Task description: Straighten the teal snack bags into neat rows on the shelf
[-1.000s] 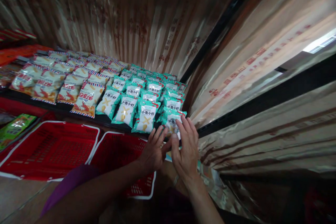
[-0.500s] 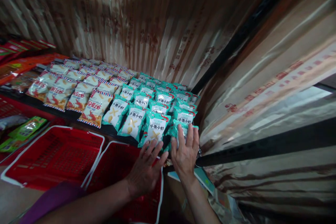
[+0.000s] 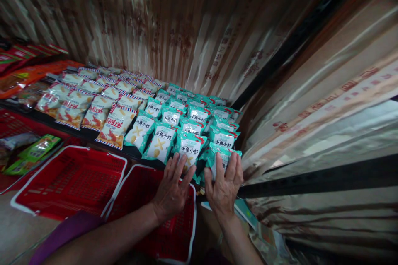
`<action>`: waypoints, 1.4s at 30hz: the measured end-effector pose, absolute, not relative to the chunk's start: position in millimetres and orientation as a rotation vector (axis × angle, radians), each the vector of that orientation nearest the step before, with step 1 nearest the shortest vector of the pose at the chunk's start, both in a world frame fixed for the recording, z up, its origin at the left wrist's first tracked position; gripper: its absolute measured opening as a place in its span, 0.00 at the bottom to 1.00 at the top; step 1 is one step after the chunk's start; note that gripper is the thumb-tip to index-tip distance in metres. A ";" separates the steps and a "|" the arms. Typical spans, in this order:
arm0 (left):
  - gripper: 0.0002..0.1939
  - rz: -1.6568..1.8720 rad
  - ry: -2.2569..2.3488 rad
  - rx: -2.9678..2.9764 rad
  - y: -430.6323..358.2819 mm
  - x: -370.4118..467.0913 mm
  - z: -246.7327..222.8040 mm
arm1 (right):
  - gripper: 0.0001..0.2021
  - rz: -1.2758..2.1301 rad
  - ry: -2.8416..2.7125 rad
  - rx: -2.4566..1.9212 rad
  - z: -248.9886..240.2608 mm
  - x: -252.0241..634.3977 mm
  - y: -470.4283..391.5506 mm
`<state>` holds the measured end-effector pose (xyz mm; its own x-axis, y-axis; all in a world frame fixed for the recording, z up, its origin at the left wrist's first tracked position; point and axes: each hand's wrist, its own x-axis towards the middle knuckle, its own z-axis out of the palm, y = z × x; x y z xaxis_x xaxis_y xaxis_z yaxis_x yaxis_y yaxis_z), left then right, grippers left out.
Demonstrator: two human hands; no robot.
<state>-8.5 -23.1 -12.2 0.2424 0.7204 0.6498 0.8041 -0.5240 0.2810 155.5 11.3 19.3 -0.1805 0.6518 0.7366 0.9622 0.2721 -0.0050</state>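
Rows of teal-and-white snack bags [image 3: 163, 133] lean in order on a dark shelf [image 3: 77, 133]. My left hand [image 3: 172, 188] has its fingers stretched out, with the fingertips against the lower part of a front teal bag [image 3: 190, 148]. Beside it, my right hand [image 3: 224, 186] lies with fingers spread over the front bag of the rightmost row [image 3: 214, 159], covering most of its face. Neither hand is closed round a bag. To the left stand rows of white snack bags with striped edges [image 3: 114, 126].
Two red baskets with white rims [image 3: 71, 182] [image 3: 193, 215] sit below the shelf. Green packets [image 3: 39, 149] lie at the left, orange packs [image 3: 37, 78] at the shelf's far left. Brown-printed sheeting [image 3: 174, 20] hangs behind; black metal posts [image 3: 298, 33] stand right.
The view has shifted slightly, so the shelf and bags sit a little further right. My left fingers have come up onto the front bag; my right hand stays at the rightmost row.
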 end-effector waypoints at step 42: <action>0.43 -1.591 -1.918 -1.931 28.4 30.0 -5.6 | 0.28 -0.604 -1.773 -1.422 13.3 152.5 18.8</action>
